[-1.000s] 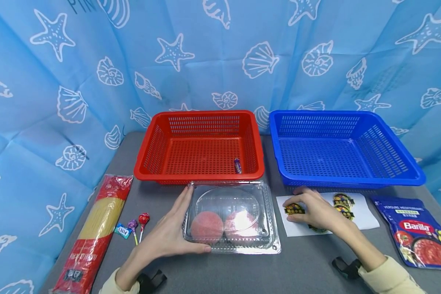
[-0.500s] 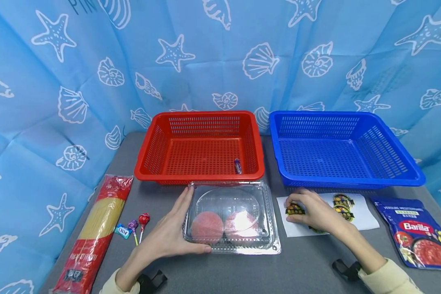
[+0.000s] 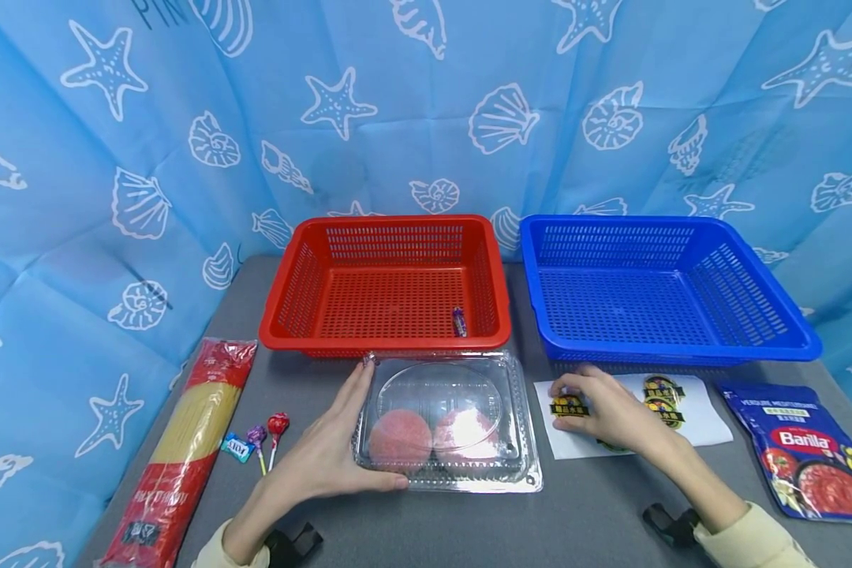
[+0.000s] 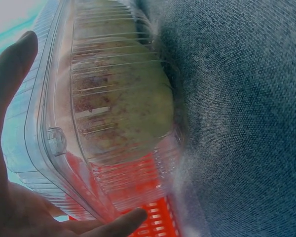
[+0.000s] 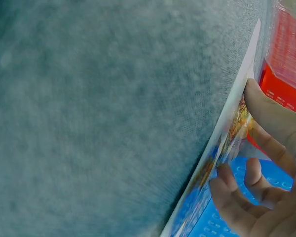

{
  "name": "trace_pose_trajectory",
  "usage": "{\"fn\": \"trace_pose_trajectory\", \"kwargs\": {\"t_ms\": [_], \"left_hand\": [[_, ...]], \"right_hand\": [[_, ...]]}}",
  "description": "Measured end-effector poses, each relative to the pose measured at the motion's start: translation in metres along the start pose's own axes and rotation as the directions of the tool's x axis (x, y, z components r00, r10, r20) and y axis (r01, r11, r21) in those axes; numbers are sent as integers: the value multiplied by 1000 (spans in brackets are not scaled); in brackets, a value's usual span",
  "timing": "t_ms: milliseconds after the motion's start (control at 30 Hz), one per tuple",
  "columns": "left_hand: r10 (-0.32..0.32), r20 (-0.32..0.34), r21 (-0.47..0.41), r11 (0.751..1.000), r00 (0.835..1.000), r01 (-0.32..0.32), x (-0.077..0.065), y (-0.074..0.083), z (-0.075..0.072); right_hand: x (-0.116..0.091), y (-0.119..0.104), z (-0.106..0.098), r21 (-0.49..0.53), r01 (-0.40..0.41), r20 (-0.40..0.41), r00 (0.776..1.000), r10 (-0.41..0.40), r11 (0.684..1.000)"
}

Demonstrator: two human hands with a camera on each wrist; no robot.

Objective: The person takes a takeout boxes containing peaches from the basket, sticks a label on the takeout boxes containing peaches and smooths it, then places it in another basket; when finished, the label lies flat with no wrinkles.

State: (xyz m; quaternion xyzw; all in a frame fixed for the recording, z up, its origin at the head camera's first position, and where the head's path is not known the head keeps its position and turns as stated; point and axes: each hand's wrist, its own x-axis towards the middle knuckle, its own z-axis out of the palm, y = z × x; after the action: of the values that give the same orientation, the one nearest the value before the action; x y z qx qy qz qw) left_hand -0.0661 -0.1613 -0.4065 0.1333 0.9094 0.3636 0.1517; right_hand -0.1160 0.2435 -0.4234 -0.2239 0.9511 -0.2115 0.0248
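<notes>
A clear plastic clamshell box (image 3: 440, 379) with two peaches (image 3: 400, 442) inside lies closed in front of the red basket. My left hand (image 3: 326, 455) spans its left side, fingers at the far corner and thumb along the near edge. In the left wrist view, the box wall (image 4: 64, 113) sits between thumb and fingers. My right hand (image 3: 607, 406) rests on a white sticker sheet (image 3: 703, 406), thumb and index finger on either side of a round black-and-gold fruit sticker (image 3: 569, 405). In the right wrist view, the thumb touches the sheet (image 5: 237, 94); the sticker's edge is unclear.
A red basket (image 3: 383, 343) holding a small purple-wrapped item (image 3: 459, 322) and a blue basket (image 3: 681, 347) stand behind. At left lie a spaghetti pack (image 3: 192, 442), two lollipops (image 3: 278, 426) and a small blue packet (image 3: 237, 446). A Barilla sauce pouch (image 3: 805, 450) lies at right.
The right hand's fingers have shifted slightly around the left sticker, the index finger drawing in a little. The left hand and the box have stayed in place.
</notes>
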Motion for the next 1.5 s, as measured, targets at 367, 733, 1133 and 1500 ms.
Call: {"fn": "trace_pose_trajectory", "kwargs": {"t_ms": [367,733,1133,1500], "left_hand": [[-10,4,-2,1000,1000,10,1,1,0],[-24,2,8,1000,1000,24,0,1,1],[-32,10,5,999,999,32,1,1,1],[-28,13,-5,1000,1000,29,0,1,1]], "right_hand": [[1,0,1,18,-44,33,999,43,999],[2,-1,0,8,-53,58,997,53,999],[-1,-1,-8,50,-22,103,995,17,999],[-3,-2,-15,108,-83,191,980,61,991]]}}
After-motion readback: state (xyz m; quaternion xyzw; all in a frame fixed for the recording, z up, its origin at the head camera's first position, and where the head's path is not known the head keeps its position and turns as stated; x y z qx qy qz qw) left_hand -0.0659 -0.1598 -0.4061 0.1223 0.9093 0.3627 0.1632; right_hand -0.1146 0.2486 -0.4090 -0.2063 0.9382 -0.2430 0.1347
